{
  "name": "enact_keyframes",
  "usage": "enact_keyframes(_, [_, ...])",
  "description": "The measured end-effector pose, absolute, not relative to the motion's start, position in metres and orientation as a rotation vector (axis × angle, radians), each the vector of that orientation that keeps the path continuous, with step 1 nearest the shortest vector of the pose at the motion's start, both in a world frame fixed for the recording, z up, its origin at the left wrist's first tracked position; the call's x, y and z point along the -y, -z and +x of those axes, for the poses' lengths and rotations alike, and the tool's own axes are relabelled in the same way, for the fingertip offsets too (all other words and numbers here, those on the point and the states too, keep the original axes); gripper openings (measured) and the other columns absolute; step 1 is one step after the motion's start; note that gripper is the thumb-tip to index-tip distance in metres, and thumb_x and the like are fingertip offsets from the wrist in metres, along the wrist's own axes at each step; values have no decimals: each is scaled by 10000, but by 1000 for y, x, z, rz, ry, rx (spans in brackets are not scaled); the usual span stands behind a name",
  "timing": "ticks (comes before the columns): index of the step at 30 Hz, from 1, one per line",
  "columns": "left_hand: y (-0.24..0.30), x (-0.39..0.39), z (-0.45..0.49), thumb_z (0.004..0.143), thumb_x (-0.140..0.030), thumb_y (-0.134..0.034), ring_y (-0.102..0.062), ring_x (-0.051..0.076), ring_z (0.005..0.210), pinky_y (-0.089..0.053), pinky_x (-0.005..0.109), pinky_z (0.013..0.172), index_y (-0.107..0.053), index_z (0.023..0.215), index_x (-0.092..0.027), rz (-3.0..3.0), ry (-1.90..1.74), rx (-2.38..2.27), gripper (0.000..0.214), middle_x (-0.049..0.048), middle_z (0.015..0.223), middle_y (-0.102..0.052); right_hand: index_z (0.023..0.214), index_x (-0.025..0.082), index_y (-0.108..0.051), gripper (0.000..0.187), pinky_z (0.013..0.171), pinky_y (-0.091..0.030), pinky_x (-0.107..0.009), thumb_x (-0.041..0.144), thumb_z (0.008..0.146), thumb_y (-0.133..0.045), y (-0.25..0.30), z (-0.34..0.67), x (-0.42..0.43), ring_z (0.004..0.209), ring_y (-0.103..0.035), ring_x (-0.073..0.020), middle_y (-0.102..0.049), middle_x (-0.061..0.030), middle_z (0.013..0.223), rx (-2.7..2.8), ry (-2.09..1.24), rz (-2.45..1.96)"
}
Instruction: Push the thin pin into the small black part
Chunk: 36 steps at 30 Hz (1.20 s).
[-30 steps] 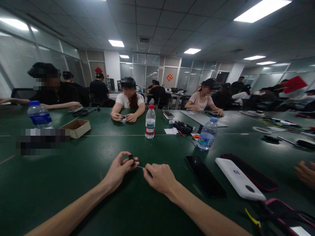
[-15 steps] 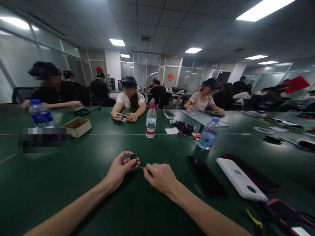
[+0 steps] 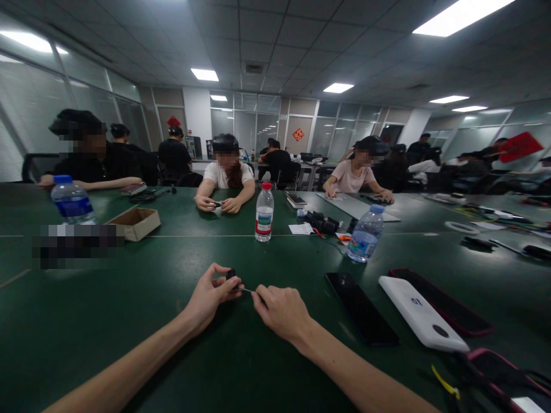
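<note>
My left hand (image 3: 207,297) pinches a small black part (image 3: 231,275) between thumb and fingers, just above the green table (image 3: 129,321). My right hand (image 3: 279,311) is closed in a pinch on a thin metal tool (image 3: 247,291), whose tip reaches the black part. Both hands sit close together at the table's near middle, forearms resting on the surface.
A black phone (image 3: 360,307), a white power bank (image 3: 422,313) and a red-edged phone (image 3: 443,301) lie to the right. Water bottles (image 3: 264,212) (image 3: 365,233) (image 3: 72,201) and a cardboard box (image 3: 135,222) stand farther off. Several people sit across the table.
My hands have stayed almost still; the left fingers shifted slightly on the black part. The view drifted a little.
</note>
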<state>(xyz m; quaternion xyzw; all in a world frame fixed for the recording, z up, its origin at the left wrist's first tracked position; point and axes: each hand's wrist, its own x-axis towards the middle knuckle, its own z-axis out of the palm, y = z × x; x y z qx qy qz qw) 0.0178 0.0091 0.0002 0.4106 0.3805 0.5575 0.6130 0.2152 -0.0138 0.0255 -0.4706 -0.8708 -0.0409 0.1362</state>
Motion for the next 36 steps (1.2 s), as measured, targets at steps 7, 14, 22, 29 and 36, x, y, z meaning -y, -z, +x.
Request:
enact_keyframes(7, [-3, -9, 20, 684, -268, -805, -704, 197, 743, -582, 330, 728, -484, 951, -178, 930, -1296, -872, 427, 73, 823, -705, 908, 178, -599, 357, 489, -324, -203, 349, 993, -297, -25, 214, 12, 545, -548, -96, -633, -30, 732, 2461, 107, -1408])
enact_keyframes(14, [1, -5, 20, 722, -261, -776, -708, 220, 801, -577, 377, 783, -488, 968, -179, 957, -1288, -864, 388, 78, 854, -708, 952, 170, -594, 346, 504, -372, -187, 329, 1000, -291, -25, 219, 5, 565, -566, -86, -640, -26, 757, 2313, -75, -1474])
enact_keyframes(22, [3, -6, 19, 763, -269, -738, -701, 219, 847, -572, 375, 800, -508, 1009, -173, 910, -1334, -816, 351, 101, 921, -714, 882, 173, -610, 354, 490, -312, -185, 348, 982, -319, -28, 217, 11, 514, -503, -68, -612, -4, 701, 2477, -13, -1346])
enact_keyframes(29, [4, -8, 18, 732, -239, -766, -702, 218, 831, -572, 364, 797, -523, 1012, -173, 877, -1345, -827, 377, 106, 916, -716, 843, 164, -599, 376, 484, -282, -184, 357, 986, -310, -26, 218, 9, 493, -466, -58, -578, 6, 658, 2488, 23, -1320])
enact_keyframes(36, [3, -7, 18, 758, -238, -741, -699, 224, 862, -562, 395, 837, -525, 1025, -178, 903, -1364, -835, 349, 102, 940, -711, 838, 167, -596, 369, 483, -269, -185, 350, 986, -312, -25, 218, 9, 491, -451, -58, -565, 13, 644, 2497, 7, -1292])
